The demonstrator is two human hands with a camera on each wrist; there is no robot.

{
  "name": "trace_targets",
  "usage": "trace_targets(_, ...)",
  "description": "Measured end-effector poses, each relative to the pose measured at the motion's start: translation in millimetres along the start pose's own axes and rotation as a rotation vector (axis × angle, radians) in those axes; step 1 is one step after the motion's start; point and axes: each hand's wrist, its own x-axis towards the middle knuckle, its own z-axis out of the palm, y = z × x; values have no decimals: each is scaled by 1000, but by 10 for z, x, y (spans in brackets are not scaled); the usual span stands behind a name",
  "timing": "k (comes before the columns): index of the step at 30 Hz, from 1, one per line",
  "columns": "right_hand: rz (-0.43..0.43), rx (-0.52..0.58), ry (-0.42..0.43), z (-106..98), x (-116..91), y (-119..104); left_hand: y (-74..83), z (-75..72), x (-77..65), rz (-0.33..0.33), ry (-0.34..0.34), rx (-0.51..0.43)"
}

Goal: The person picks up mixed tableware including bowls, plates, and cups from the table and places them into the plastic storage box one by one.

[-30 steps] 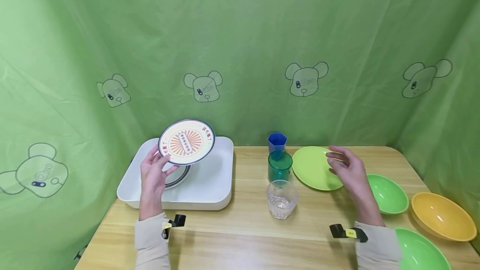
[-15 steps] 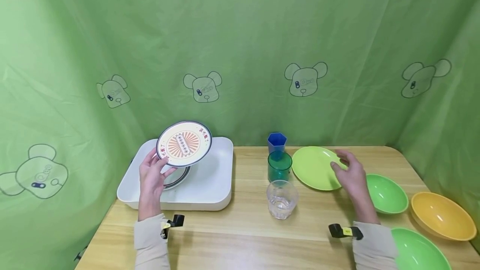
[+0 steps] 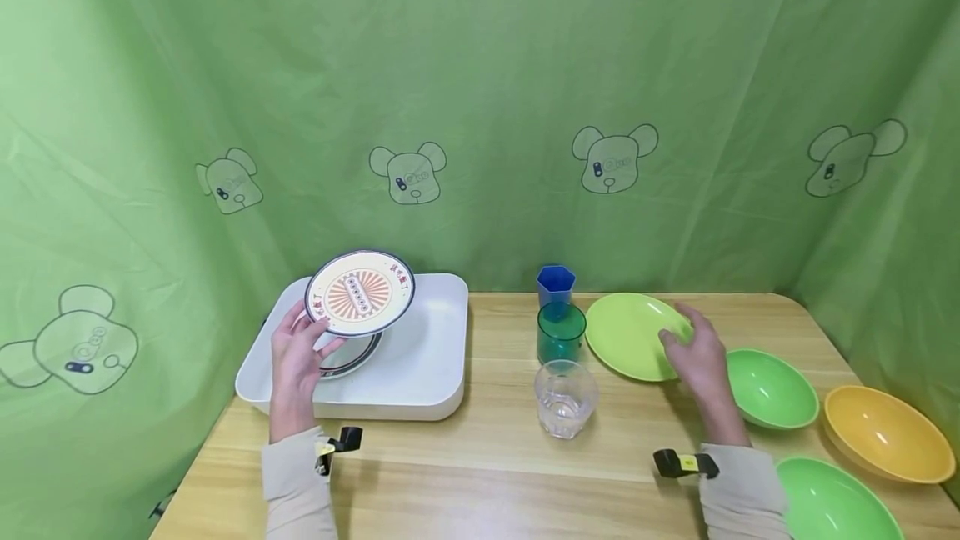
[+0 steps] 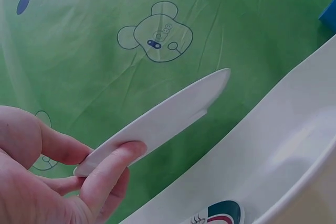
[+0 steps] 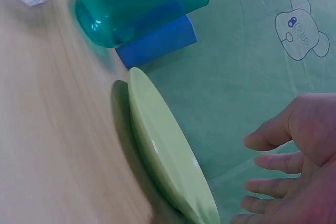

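Observation:
At the left, my left hand (image 3: pixel 296 352) pinches the lower-left rim of a white plate (image 3: pixel 360 294) with an orange sunburst and red lettering. It tilts above the white tub, and the left wrist view shows its pale underside (image 4: pixel 168 114) with fingers beneath. Below it, another dark-banded dish (image 3: pixel 348 361) sits partly hidden in the tub. My right hand (image 3: pixel 701 352) hovers by the right edge of a lime-green plate (image 3: pixel 630 336) on the table. Its fingers are extended and loosely spread, holding nothing, and in the right wrist view a gap separates them from the plate.
The white tub (image 3: pixel 435 340) stands at the table's left. Mid-table are a blue hexagonal cup (image 3: pixel 555 282), a teal cup (image 3: pixel 560 336) and a clear glass (image 3: pixel 565 402). Two green bowls (image 3: pixel 772 390) and an orange bowl (image 3: pixel 885 432) lie right. A green curtain hangs behind.
The patterned plate in my left hand has moved slightly left and down. My right hand has shifted a little left and lower, close to the lime-green plate's right edge.

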Motion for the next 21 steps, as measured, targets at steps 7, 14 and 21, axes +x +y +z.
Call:
trace_targets(7, 15, -21, -9, 21, 34, 78, 13, -54, 4, 2, 0, 9)
trace_targets(14, -4, -60, -1, 42, 55, 138, -23, -56, 30, -1, 4, 11)
trace_targets(21, -3, -66, 2, 61, 58, 150, -21, -108, 0, -24, 26, 26)
